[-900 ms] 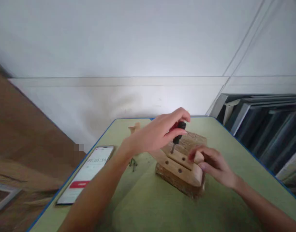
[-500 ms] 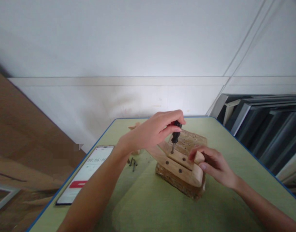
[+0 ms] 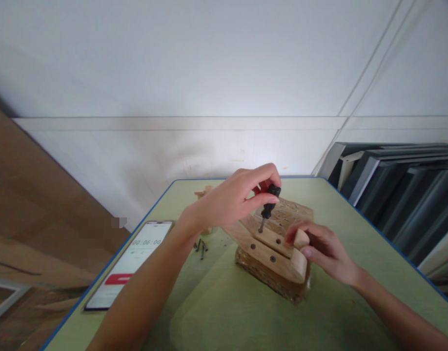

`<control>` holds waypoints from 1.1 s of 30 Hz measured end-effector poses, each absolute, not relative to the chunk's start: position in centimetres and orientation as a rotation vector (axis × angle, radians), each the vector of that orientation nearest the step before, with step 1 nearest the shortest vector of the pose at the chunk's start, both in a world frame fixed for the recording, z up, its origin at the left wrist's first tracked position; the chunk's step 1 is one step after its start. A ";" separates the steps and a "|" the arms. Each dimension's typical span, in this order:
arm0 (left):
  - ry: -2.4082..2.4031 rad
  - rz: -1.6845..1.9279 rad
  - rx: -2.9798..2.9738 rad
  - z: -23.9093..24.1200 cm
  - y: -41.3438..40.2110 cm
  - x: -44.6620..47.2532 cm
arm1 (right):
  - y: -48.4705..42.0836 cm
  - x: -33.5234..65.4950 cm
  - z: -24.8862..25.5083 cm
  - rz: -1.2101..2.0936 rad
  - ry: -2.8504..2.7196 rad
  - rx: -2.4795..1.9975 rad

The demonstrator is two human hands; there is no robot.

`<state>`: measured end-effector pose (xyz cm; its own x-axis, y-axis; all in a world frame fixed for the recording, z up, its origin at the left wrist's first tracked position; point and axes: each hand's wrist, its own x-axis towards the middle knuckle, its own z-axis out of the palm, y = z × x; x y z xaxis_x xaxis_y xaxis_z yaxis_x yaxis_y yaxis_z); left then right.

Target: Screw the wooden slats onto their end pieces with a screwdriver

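left hand [image 3: 231,200] is up over the work, fingers curled and pinching the black and red handle of a small screwdriver [image 3: 268,207]. the tool stands nearly upright, tilted a touch, its tip down at the far end of the top slat [image 3: 273,237]. whether a screw sits under that tip, too small to tell.

right hand [image 3: 321,248] comes in from the right, thumb and fingers closed around the rounded near end of that top slat, pinning it.

the top slat lies on a longer bottom slat [image 3: 262,254], both stacked on a rough wooden block [image 3: 271,280] in the middle of the green table [image 3: 227,312].

progress, by my reading: one dark spot shows mid-slat on top and two on the bottom slat, screw heads or bare holes, can't say which. a few loose screws [image 3: 201,247] lie just left of the block, so some fastening looks unfinished.

a phone [image 3: 131,263] with a running timer lies at the table's left edge.
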<state>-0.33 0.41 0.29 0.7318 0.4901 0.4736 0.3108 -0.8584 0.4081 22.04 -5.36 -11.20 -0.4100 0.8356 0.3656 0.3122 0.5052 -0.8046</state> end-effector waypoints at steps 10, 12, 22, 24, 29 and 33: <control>0.773 0.940 2.946 -0.3 0.4 0.9 | -5.4 22.0 -11.1 0.845 -1.955 -0.932; 0.844 0.938 3.030 -0.4 0.1 1.2 | -5.4 22.0 -11.2 0.846 -1.951 -0.932; 1.282 0.877 3.342 -0.8 -0.2 1.4 | -5.4 21.9 -11.1 0.854 -1.950 -0.931; 1.298 0.927 3.309 -0.8 0.0 1.3 | -5.4 21.9 -11.1 0.853 -1.949 -0.927; 1.180 0.990 3.169 -0.9 0.3 1.4 | -5.3 21.9 -11.2 0.848 -1.951 -0.926; 1.122 1.010 3.112 -0.9 0.3 1.4 | -5.3 21.9 -11.2 0.850 -1.950 -0.936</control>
